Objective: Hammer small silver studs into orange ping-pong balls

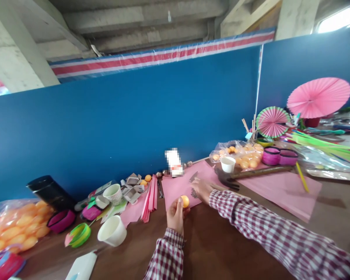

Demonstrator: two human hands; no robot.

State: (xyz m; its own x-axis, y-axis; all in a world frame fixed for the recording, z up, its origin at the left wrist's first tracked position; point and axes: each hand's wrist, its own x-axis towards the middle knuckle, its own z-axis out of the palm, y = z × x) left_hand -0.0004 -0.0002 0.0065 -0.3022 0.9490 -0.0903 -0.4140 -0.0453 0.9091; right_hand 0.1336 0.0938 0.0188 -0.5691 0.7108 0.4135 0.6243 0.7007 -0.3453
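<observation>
My left hand (pixel 175 214) is closed around an orange ping-pong ball (pixel 184 201), pinched between thumb and fingers above the near edge of a pink paper sheet (pixel 173 188). Farther forward and to the right, my right hand (pixel 202 189) reaches over the same sheet. Its fingertips are together at a small flat grey piece (pixel 193 177), whose kind is too blurred to make out. Beside that hand lies a patch of small dark bits (pixel 194 193) on the paper.
Bags of orange balls (pixel 20 225) (pixel 247 155) lie at far left and right. White cups (pixel 112 231) (pixel 228 164) stand on both sides. Right of my arm are a hammer (pixel 259 172) and yellow stick (pixel 302 177). A blue partition (pixel 163 116) rises behind the table.
</observation>
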